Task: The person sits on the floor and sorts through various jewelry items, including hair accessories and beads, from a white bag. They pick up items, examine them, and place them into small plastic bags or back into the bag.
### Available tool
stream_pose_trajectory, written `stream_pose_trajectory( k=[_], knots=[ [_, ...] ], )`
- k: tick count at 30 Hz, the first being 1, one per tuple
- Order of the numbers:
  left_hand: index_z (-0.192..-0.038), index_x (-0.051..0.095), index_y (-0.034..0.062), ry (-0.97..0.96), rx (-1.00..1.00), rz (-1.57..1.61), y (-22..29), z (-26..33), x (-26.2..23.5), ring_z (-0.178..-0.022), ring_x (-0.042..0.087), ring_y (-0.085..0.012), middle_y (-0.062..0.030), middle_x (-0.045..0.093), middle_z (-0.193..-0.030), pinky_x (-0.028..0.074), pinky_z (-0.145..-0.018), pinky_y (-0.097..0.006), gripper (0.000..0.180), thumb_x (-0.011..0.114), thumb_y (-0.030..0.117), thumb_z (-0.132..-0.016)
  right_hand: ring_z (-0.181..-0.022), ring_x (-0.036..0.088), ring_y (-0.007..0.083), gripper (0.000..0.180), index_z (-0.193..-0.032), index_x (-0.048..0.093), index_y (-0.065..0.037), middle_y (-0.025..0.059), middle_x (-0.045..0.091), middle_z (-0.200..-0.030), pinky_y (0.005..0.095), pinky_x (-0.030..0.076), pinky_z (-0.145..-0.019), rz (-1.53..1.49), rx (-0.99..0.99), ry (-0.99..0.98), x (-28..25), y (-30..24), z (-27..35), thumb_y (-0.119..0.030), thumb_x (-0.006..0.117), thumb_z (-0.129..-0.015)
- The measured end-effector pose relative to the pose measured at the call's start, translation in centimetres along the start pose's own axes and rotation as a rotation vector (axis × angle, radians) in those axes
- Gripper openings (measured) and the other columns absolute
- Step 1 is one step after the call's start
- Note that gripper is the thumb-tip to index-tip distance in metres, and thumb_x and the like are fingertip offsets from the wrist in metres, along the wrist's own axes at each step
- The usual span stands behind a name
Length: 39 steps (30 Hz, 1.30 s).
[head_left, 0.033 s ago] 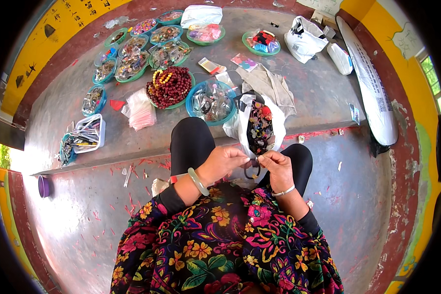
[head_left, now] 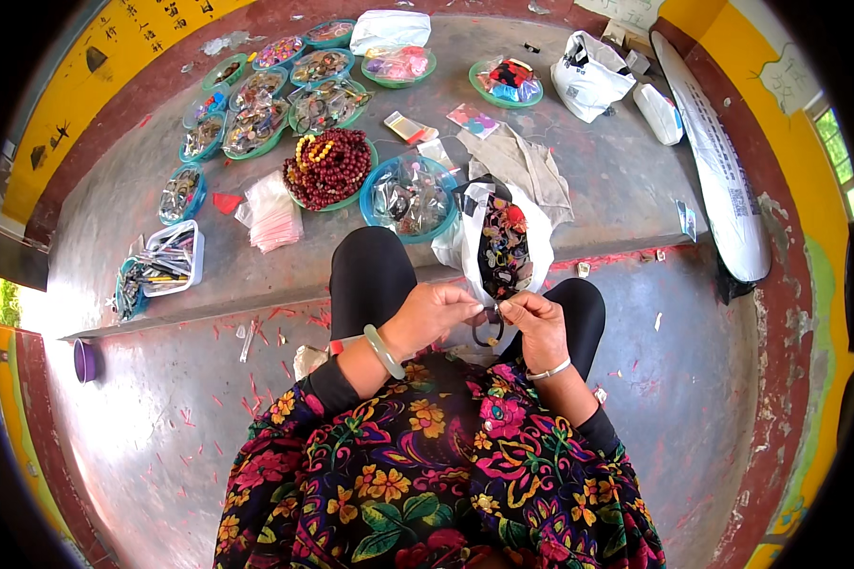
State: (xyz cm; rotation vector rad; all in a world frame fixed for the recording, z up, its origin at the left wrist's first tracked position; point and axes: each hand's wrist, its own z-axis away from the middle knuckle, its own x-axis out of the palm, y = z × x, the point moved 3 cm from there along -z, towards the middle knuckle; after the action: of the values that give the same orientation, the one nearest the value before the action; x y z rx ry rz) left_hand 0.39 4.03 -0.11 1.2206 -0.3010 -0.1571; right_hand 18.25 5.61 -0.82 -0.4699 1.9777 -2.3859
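1. My left hand (head_left: 434,315) and my right hand (head_left: 533,322) meet just above my knees, fingertips pinched together on a small dark ring-shaped piece (head_left: 490,324) that hangs between them.
2. The left wrist wears a pale green bangle (head_left: 383,351); the right wrist wears a thin silvery bracelet (head_left: 549,371).
3. Just beyond my hands, a white plastic bag (head_left: 531,232) stands open against the edge of the raised concrete ledge (head_left: 598,180), full of dark and red trinkets.
4. To the left of the bag sits a blue bowl (head_left: 410,197) of clear packets, touching or nearly touching it.
5. Next to that, a green bowl is heaped with dark red beads (head_left: 328,169).
6. Further off on the ledge, more bowls of small items (head_left: 256,119) cluster at the left.
7. A white tray of tools (head_left: 166,258) lies near the ledge's left end.
8. Red scraps litter the floor (head_left: 161,408).
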Motion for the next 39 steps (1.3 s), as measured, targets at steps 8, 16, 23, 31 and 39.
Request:
stream_pose_trajectory(
  k=[8, 16, 23, 31, 39],
  knots=[
    [-0.083, 0.067, 0.0040, 0.033, -0.006, 0.061, -0.6, -0.1, -0.1, -0.046, 0.040, -0.0008, -0.0013, 0.066, -0.072, 0.033, -0.042, -0.016, 0.020, 0.063, 0.024, -0.083, -0.061, 0.044, 0.0048, 0.010, -0.069, 0.061, 0.000, -0.0032, 0.052, -0.064, 0.0198, 0.033, -0.057, -0.040, 0.025, 0.027, 0.2, 0.3, -0.1, -0.005, 0.065, -0.078],
    [-0.086, 0.067, 0.0008, 0.161, -0.041, 0.201, -0.9, 0.1, -1.5, -0.049, 0.044, -0.0026, -0.0024, 0.062, -0.071, 0.035, -0.043, -0.016, 0.022, 0.064, 0.022, -0.082, -0.064, 0.049, 0.0068, 0.011, -0.081, 0.063, -0.002, 0.0002, 0.060, -0.070, 0.0208, 0.037, -0.060, 0.084, 0.210, -0.191, 0.4, 1.7, -0.2, -0.012, 0.065, -0.079],
    [-0.090, 0.065, -0.0017, 0.244, 0.004, 0.097, 0.1, -0.4, -4.0, -0.064, 0.059, -0.0093, -0.0063, 0.064, -0.074, 0.041, -0.043, -0.019, 0.018, 0.063, 0.014, -0.082, -0.065, 0.053, 0.0069, 0.016, -0.086, 0.063, -0.002, 0.0008, 0.061, -0.070, 0.0206, 0.038, -0.059, 0.028, 0.248, -0.213, 0.6, 1.9, -0.3, -0.018, 0.062, -0.083],
    [-0.089, 0.062, 0.0006, 0.546, 0.188, 0.087, 2.4, -2.2, -13.4, -0.066, 0.059, -0.0085, -0.0037, 0.063, -0.073, 0.040, -0.046, -0.018, 0.014, 0.059, 0.013, -0.084, -0.061, 0.055, 0.0086, 0.020, -0.085, 0.064, -0.001, 0.0024, 0.062, -0.068, 0.0204, 0.038, -0.056, 0.115, 0.395, -0.196, -2.6, 6.3, -0.1, -0.020, 0.057, -0.085],
    [-0.090, 0.062, 0.0001, 0.753, 0.103, -0.155, -1.1, -6.4, -23.6, -0.066, 0.059, -0.0102, -0.0039, 0.062, -0.076, 0.044, -0.049, -0.023, 0.016, 0.056, 0.014, -0.085, -0.058, 0.055, 0.0090, 0.019, -0.084, 0.065, -0.002, 0.0028, 0.062, -0.067, 0.0200, 0.038, -0.054, 0.121, 0.502, -0.129, -4.5, 10.1, -0.9, -0.020, 0.057, -0.085]
  ],
)
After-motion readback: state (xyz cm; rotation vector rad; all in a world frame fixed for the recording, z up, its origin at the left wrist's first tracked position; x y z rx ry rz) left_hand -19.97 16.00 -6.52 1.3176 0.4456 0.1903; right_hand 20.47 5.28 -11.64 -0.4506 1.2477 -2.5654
